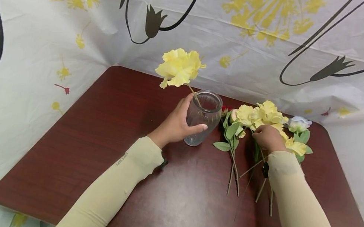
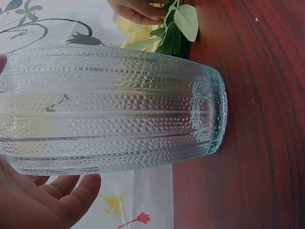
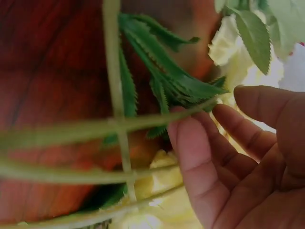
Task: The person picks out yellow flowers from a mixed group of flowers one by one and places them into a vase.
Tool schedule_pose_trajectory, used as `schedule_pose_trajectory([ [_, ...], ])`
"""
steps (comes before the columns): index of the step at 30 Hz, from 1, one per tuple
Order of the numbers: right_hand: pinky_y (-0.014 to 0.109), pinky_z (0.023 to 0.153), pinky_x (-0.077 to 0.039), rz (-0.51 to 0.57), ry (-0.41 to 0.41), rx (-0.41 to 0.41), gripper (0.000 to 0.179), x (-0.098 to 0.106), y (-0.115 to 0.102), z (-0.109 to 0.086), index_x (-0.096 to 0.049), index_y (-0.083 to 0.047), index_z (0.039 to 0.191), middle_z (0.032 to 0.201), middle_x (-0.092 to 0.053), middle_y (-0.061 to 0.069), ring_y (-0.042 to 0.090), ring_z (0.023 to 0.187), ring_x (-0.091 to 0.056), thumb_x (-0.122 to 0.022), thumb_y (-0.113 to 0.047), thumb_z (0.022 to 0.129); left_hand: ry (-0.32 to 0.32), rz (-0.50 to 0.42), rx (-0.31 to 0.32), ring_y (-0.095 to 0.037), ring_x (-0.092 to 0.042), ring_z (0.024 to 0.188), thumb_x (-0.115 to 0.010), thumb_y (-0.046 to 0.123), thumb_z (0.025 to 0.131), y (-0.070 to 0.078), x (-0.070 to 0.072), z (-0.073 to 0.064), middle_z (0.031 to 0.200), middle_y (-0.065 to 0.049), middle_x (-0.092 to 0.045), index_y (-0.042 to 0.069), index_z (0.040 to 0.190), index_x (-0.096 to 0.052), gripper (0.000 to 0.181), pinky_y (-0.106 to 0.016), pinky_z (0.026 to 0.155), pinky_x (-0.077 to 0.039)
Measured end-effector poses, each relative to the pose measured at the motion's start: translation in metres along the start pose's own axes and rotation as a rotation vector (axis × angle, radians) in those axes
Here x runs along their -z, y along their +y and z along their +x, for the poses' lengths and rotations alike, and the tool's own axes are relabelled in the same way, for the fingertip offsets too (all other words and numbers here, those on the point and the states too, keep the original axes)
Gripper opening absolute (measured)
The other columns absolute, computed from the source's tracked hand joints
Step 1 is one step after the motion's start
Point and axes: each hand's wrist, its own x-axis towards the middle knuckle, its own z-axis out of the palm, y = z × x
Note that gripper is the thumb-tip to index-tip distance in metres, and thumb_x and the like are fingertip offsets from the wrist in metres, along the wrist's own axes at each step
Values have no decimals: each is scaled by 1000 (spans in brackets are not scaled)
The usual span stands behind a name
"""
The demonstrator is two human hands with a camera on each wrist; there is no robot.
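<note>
A clear glass vase with a dimpled, ribbed wall stands upright on the table. My left hand grips it, thumb across the near side and fingers along the other. One yellow artificial flower leans left out of the vase's mouth. To the right, my right hand is among the loose yellow flowers. In the right wrist view, thumb and fingers of this hand stand apart, with a fingertip against a thin green stem. Serrated green leaves lie just beyond.
A leafy stem lies between vase and right hand. A pale blue-white flower sits at the far right, and a bit of red flower shows behind the vase. A patterned white sheet hangs behind the dark red-brown table.
</note>
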Motion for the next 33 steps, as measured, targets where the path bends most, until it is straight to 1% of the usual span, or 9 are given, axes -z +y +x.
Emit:
schedule_pose_trajectory([
  [3,38,58,-38,-16,-3,1,27,-3,1,5,-52,-8,70,61,-46,4,22,57,-44,-52,-12,96,-1,-7,-15,-19,-34,137,-78,46,82,0,0,1,155,-3,-27,24,159,-12,103,-49,105,-38],
  [6,36,55,-34,-28,-1,6,31,-4,0,8,-43,-14,63,55,-37,-2,19,52,-38,-50,-10,93,2,-18,-22,-19,-35,136,-79,44,82,0,0,1,154,-4,-28,23,159,-13,103,-48,104,-39],
  [13,37,57,-33,-35,-15,34,26,1,-7,8,-46,-11,68,60,-37,2,22,57,-38,-47,-7,93,-6,6,7,-20,-32,139,-78,46,82,2,-1,1,157,-3,-24,22,159,-12,105,-50,106,-37],
  [16,41,63,-39,-42,-5,64,18,7,-12,7,-58,-2,79,73,-52,12,27,66,-47,-48,-6,94,-8,8,25,-20,-31,140,-78,48,82,2,0,0,159,-2,-22,23,160,-10,106,-51,107,-36],
  [18,45,69,-43,-41,3,72,18,10,-15,6,-64,2,91,88,-60,20,32,74,-52,-49,-7,94,-3,5,25,-20,-31,139,-78,48,82,1,1,0,158,-2,-23,24,160,-11,105,-51,106,-37],
  [21,49,73,-45,-30,12,86,21,13,-18,4,-67,4,102,103,-63,25,35,79,-57,-51,-8,95,6,-2,15,-20,-33,137,-78,47,82,0,0,0,156,-2,-25,25,159,-12,104,-50,105,-38],
  [26,42,66,-41,-5,17,86,16,15,-19,1,-61,1,88,81,-58,14,27,66,-51,-51,-9,96,0,-12,8,-21,-35,136,-79,45,82,0,-1,0,155,-4,-27,24,159,-13,104,-50,104,-39],
  [30,39,60,-39,38,13,67,20,21,-25,-2,-58,-1,89,73,-51,10,24,60,-47,-48,-14,101,7,-9,6,-21,-35,136,-79,45,82,0,-2,0,155,-4,-28,23,159,-13,104,-50,104,-39],
  [33,38,58,-41,95,22,59,23,28,-35,-7,-59,-1,95,73,-53,8,23,59,-48,-46,-18,104,10,-7,7,-21,-35,136,-79,45,81,0,-2,1,155,-5,-28,23,159,-13,105,-50,104,-39],
])
